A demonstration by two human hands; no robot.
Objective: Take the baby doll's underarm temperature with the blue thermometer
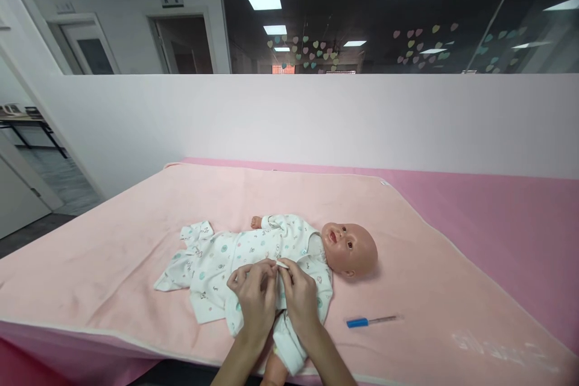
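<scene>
A baby doll (353, 250) lies on its back, head to the right, dressed in a white patterned outfit (217, 259). Over the front of its shirt (289, 241), my left hand (256, 292) and my right hand (302, 295) meet with fingertips pinched. Between them shows a small white strip (281, 264), seemingly part of the shirt's edge or a tie; my fingers partly hide it. One doll arm with a white sleeve (289, 347) extends toward me beneath my wrists. The doll's other hand (256, 222) rests on the far side.
A slim clear tube with a blue end (358, 322) lies right of my right hand. Below everything spreads a peach blanket (420, 289) over a pink surface (497, 223). A clear plastic piece (502, 350) lies at the lower right. Behind stands a white wall (316, 120) under a window.
</scene>
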